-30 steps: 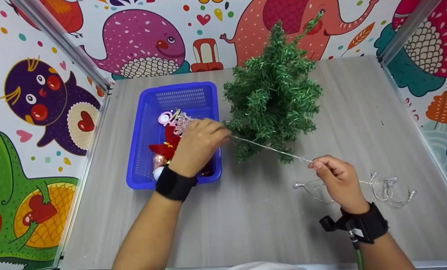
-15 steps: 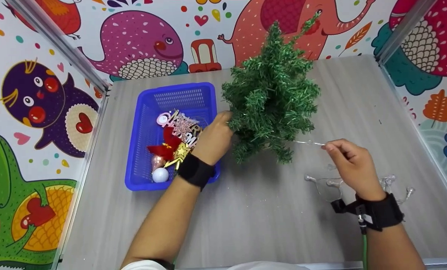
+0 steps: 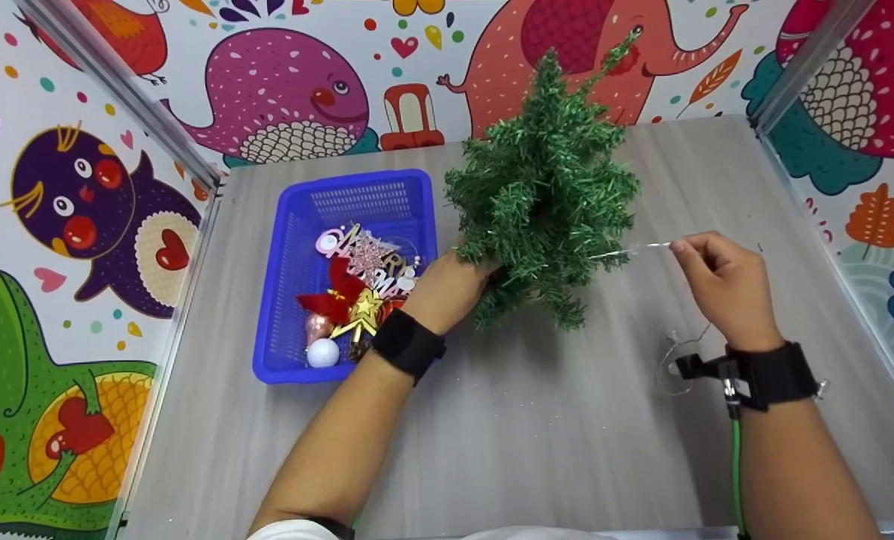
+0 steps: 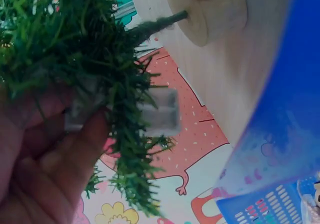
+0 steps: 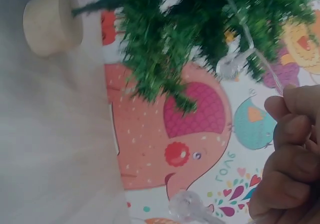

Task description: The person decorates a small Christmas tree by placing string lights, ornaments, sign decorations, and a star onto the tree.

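Note:
A small green artificial Christmas tree (image 3: 552, 187) stands on a round wooden base (image 5: 52, 22). My left hand (image 3: 451, 289) reaches into its left-side branches, which hide the fingertips from the head view. In the left wrist view, thumb and fingers grip a translucent rectangular battery box (image 4: 161, 112), partly covered by needles. My right hand (image 3: 728, 285), right of the tree, pinches the thin clear wire of the string lights (image 3: 649, 246) between thumb and forefinger. That wire runs taut into the branches. A clear bulb (image 5: 232, 67) hangs on it close to the needles.
Left of the tree sits a blue plastic basket (image 3: 265, 300) holding a red fabric flower (image 3: 338, 296), a gold star (image 3: 367, 306), a white ball (image 3: 322, 352) and other ornaments. More light wire (image 3: 672, 382) trails below my right hand. Cartoon-printed walls (image 3: 289, 90) enclose the grey table (image 3: 537, 450).
My left hand has gone from above the basket into the tree's left branches. My right hand has moved right and farther back, drawing the wire along the tree and lifting more of it.

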Demonstrator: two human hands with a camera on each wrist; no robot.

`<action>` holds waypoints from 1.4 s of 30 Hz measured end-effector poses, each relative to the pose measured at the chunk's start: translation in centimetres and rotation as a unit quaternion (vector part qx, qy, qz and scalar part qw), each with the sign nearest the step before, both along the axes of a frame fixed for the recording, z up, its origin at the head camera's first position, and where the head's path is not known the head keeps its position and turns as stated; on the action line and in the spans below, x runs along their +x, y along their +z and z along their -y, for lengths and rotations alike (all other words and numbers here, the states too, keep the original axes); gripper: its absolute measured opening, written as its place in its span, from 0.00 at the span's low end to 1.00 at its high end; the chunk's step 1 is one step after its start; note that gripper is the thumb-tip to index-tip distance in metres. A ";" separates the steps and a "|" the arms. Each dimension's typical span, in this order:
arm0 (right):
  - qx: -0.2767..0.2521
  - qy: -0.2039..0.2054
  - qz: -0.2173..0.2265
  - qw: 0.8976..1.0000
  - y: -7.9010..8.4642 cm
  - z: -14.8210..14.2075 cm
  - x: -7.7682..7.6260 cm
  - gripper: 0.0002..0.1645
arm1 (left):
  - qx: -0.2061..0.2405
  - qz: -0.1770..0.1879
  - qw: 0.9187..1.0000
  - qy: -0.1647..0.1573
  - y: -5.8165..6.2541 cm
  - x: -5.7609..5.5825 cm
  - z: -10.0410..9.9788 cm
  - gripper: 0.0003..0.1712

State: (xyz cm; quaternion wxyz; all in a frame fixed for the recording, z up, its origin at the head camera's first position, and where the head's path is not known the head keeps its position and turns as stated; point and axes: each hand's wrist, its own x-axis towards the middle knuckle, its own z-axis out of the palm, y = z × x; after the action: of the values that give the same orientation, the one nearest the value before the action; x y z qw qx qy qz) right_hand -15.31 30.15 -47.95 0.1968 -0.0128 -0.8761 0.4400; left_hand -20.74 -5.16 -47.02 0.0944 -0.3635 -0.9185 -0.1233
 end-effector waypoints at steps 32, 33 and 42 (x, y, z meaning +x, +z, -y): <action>0.051 0.076 0.039 0.995 0.4 -1.6 -1.3 0.15 | 0.130 -0.129 0.968 -0.169 3.2 6.1 -5.2 0.09; 0.048 0.078 0.038 0.995 0.6 -1.6 -1.1 0.14 | 0.136 -0.130 0.965 -0.184 3.4 6.5 -5.9 0.10; 0.020 0.115 0.041 0.992 1.5 -0.9 1.8 0.07 | 0.059 -0.091 0.989 -0.102 3.4 7.1 -13.0 0.21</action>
State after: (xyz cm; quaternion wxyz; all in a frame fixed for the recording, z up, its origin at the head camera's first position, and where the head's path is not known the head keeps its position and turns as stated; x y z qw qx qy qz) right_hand -13.53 31.09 -46.48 0.1093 0.0738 -0.8875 0.4415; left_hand -13.59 7.82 -43.62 0.1859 -0.4592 -0.8551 -0.1526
